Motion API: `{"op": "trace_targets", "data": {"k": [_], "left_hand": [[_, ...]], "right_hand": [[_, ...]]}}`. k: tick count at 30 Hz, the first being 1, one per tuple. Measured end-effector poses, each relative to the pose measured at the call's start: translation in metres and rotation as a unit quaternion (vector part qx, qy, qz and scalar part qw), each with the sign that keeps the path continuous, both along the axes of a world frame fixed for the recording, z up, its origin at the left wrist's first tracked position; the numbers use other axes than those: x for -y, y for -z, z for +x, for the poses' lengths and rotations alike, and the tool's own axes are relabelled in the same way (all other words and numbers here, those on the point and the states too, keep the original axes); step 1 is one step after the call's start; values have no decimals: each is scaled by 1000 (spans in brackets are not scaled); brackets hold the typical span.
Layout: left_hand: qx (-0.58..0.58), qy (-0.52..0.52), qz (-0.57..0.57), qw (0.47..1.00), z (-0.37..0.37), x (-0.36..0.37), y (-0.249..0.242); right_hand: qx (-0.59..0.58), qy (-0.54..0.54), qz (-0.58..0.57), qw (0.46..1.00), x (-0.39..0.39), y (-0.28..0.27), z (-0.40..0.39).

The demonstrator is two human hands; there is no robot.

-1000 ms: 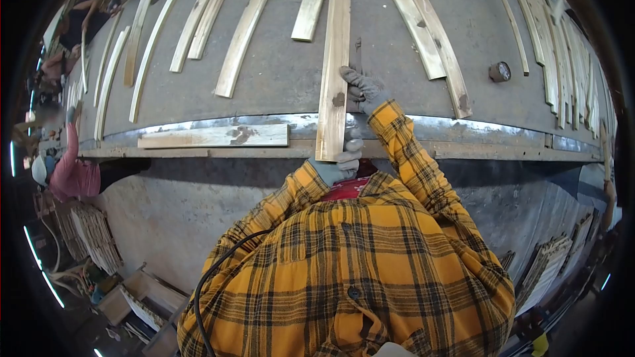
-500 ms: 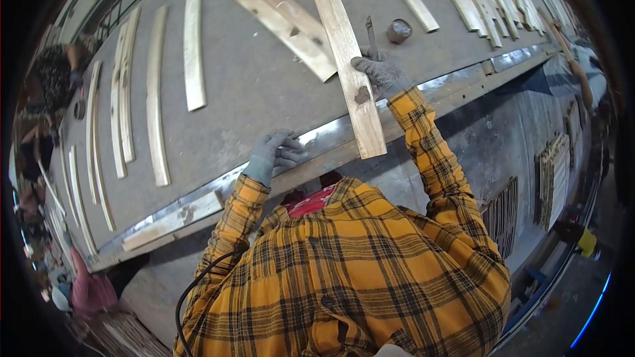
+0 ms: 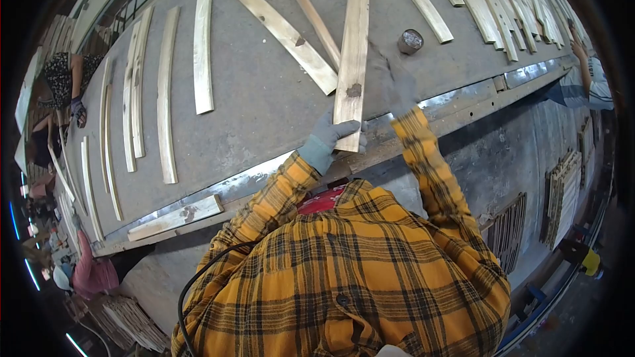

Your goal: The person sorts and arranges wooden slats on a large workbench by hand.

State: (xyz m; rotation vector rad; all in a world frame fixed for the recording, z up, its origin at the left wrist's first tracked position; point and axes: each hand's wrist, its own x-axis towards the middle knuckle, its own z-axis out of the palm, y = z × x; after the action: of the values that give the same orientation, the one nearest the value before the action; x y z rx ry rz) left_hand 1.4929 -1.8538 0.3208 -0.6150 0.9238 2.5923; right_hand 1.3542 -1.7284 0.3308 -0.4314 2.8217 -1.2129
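My left hand (image 3: 325, 137), in a grey glove, grips the near end of a wooden board (image 3: 352, 53), thumb on top. This board has a dark patch (image 3: 354, 90) on its face and points away from me across the table. To its right, my gloved right hand (image 3: 401, 90) is smeared by motion and apart from the board. A narrow putty knife (image 3: 381, 57), also blurred, sticks up from that hand. Beyond it stands a small round can (image 3: 410, 41) with greyish contents.
Several boards lie on the grey table (image 3: 258, 119), among them a knotted one (image 3: 278, 33) touching or near the held board. A short board (image 3: 175, 218) rests along the metal-trimmed front edge. Co-workers stand at the left, including one in a pink sleeve (image 3: 92, 271), and one at right (image 3: 585, 73).
My left hand has moved right and taken hold of the board's near end. My right hand has let go of the board and shifted right. The board has swung to point more straight ahead.
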Motion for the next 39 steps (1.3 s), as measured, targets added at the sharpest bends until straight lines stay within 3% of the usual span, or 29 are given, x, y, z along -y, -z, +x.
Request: {"op": "trace_targets", "data": {"k": [1, 3, 6, 12, 18, 24, 27, 31, 34, 36, 39], "left_hand": [[11, 6, -30, 999, 3, 5, 2], [14, -21, -41, 999, 7, 9, -15], [30, -24, -50, 998, 7, 17, -18], [15, -8, -91, 996, 7, 18, -31], [8, 9, -129, 992, 4, 19, -30], [20, 1, -121, 992, 4, 18, -35], [11, -9, -138, 990, 3, 17, -31], [13, 14, -142, 990, 7, 22, -30], [-1, 33, -136, 990, 8, 23, -34], [24, 15, -129, 991, 7, 21, -36], [28, 20, -135, 990, 6, 21, -34]], "right_hand": [[2, -5, -2, 1000, -8, -12, 13], [-65, -133, 10, 989, -29, -25, 32], [-61, -186, 63, 979, -38, -28, 56], [-194, -154, 153, 957, -32, -20, 57], [-202, -174, 210, 941, -33, -20, 65], [-167, -162, 136, 963, -33, -16, 62], [-202, -183, 198, 942, -30, -19, 65], [-188, -218, 173, 942, -33, -21, 63], [-183, -172, 164, 954, -30, -13, 56], [-258, -164, 168, 937, -29, -10, 57], [-246, -179, 146, 941, -32, -15, 65]]}}
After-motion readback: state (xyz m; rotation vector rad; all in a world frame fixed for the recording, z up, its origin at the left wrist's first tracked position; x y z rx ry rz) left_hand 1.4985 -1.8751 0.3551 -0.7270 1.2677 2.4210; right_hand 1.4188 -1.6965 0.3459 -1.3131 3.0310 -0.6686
